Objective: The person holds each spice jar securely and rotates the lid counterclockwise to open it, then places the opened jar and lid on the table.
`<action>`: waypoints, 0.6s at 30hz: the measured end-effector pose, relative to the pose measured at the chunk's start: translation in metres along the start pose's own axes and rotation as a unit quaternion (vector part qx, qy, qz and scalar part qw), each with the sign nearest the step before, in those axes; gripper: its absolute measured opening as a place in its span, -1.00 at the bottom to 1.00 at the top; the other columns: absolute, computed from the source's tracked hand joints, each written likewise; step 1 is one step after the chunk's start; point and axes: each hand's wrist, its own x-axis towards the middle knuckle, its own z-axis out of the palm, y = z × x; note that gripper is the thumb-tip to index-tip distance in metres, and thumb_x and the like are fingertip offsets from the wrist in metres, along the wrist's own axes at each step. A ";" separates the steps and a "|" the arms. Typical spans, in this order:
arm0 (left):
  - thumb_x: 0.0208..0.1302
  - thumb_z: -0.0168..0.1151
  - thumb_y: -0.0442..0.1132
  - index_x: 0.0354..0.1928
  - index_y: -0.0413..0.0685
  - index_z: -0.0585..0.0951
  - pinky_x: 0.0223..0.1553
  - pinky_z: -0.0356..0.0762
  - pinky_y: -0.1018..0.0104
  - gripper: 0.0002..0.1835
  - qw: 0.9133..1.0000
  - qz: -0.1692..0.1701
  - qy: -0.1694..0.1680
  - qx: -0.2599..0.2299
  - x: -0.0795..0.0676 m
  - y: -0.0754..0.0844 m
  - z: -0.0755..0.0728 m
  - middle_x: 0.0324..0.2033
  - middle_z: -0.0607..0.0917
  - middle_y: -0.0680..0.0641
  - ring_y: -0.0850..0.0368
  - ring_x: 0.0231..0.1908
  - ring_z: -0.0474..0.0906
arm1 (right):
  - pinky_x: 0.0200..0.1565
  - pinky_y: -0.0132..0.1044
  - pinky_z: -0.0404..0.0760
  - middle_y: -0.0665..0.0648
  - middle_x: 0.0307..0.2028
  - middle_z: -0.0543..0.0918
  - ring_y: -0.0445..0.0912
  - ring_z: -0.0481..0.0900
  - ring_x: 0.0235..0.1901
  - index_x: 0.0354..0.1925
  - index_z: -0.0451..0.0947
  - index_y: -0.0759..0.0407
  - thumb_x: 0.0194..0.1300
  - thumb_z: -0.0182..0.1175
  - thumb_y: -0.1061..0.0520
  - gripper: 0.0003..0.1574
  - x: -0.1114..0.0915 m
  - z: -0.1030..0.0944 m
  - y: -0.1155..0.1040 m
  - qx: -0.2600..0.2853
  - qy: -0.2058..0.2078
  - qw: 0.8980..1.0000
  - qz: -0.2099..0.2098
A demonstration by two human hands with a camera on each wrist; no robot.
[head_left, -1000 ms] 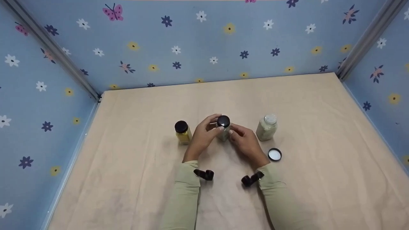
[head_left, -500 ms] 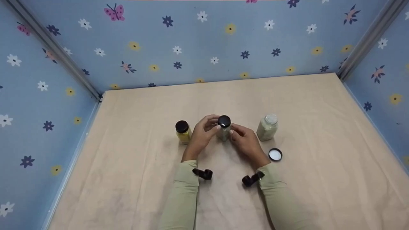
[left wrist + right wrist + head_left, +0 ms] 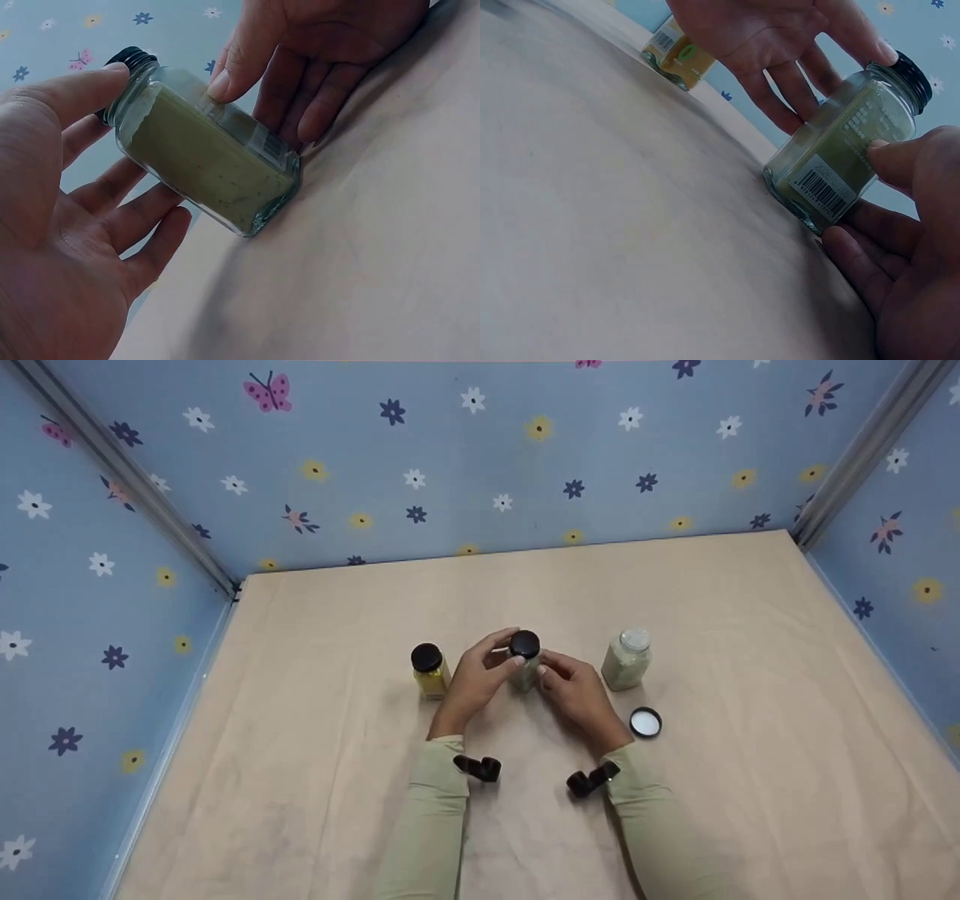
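1. At centre left of the head view, a yellow-filled glass jar [image 3: 433,681] with a black top is seen standing upright, just beside the left wrist.
2. Just left of the frame's centre, the left hand [image 3: 474,681] is curled about the black cap [image 3: 524,644] of the green-filled glass jar [image 3: 202,161]; the thumb is laid against the cap's edge, while the lower fingers are spread beside the glass.
3. In the middle of the head view, that green-filled glass jar is held upright, its base apparently resting on the beige cloth [image 3: 300,772]; it is judged rigid, fairly heavy for its size, smooth enough to slip and breakable if knocked; the flat sides are best gripped low and firmly, with the cap's edge pinched for any turning; slightly more purchase may be given by the barcode label [image 3: 823,187].
4. Right of centre, the jar's body is grasped by the right hand [image 3: 577,688]; the thumb is pressed on one face, with the fingers tucked around the side near the base.
5. Farther right, a pale-green glass jar [image 3: 625,667] is seen uncapped, its mouth covered in white; nearer the viewer, a loose black lid [image 3: 646,723] is laid with its white inside upward.
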 end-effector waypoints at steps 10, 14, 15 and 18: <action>0.39 0.31 -0.13 0.40 0.05 0.47 0.18 0.51 0.24 -0.44 1.000 -0.013 -0.003 0.008 -0.001 0.000 0.000 0.31 0.49 -0.03 0.06 0.20 0.53 | 0.21 -0.12 0.50 0.12 0.18 0.62 -0.06 0.54 0.18 0.28 0.56 0.14 0.49 0.17 0.09 -0.54 0.000 0.000 0.000 0.000 -0.001 1.000 0.000; 0.40 0.30 -0.18 0.39 -0.03 0.47 0.15 0.54 0.20 -0.45 1.000 -0.007 -0.004 -0.013 -0.001 0.000 0.000 0.28 0.52 -0.10 -0.03 0.19 0.54 | 0.07 -0.19 0.56 0.14 0.06 0.68 -0.08 0.60 0.00 0.27 0.56 0.14 0.49 0.17 0.11 -0.55 0.000 0.000 -0.001 0.006 0.005 1.000 -0.005; 0.40 0.29 -0.19 0.39 -0.06 0.47 0.14 0.54 0.19 -0.46 1.000 -0.005 -0.004 -0.017 -0.001 0.000 0.000 0.26 0.53 -0.13 -0.05 0.19 0.54 | 0.02 -0.21 0.57 0.15 0.02 0.69 -0.08 0.59 -0.06 0.27 0.56 0.14 0.49 0.17 0.11 -0.56 0.000 0.000 -0.001 0.008 0.005 1.000 -0.006; 0.42 0.26 -0.23 0.39 -0.15 0.45 0.16 0.53 0.18 -0.46 1.000 0.001 -0.004 -0.027 0.000 -0.001 -0.001 0.23 0.55 -0.20 -0.11 0.20 0.52 | -0.08 -0.25 0.53 0.15 -0.13 0.69 -0.08 0.56 -0.19 0.27 0.57 0.14 0.49 0.17 0.10 -0.56 0.000 0.002 0.000 0.012 0.007 1.000 -0.009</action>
